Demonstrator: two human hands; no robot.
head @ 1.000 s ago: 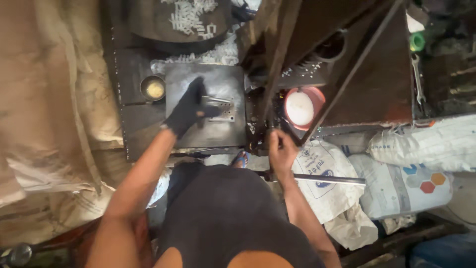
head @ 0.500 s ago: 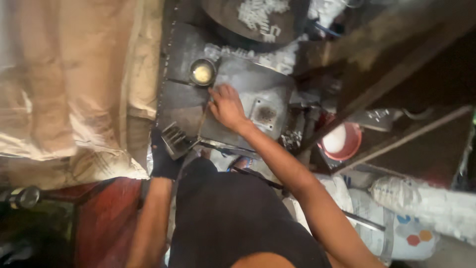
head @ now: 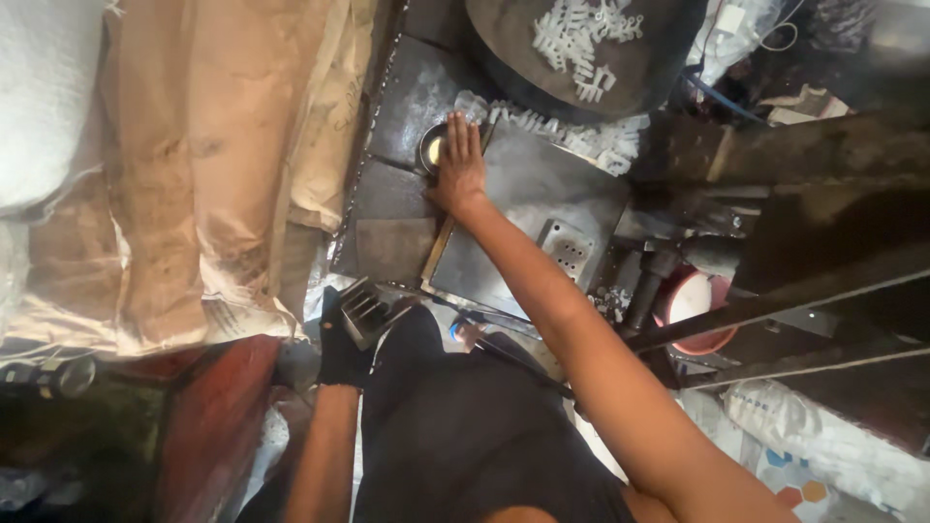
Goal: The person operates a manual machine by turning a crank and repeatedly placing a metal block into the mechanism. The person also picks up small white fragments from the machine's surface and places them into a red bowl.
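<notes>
My left hand wears a black glove and grips a small grey metal mould block with slots, held low near my lap at the front edge of the dark metal worktable. My right hand is bare and stretched far forward, fingers resting at a small round metal cup with yellowish content on the table. A second metal block with holes lies on the plate to the right of my right forearm.
A dark round pan holds several white plastic pieces, more lie spilled beside it. Brown sacks hang at left. A red bowl sits under dark machine bars at right. White printed sacks lie lower right.
My right hand has moved left and forward from the plate's middle to the small cup. My gloved left hand stays low with the mould block. The camera has shifted.
</notes>
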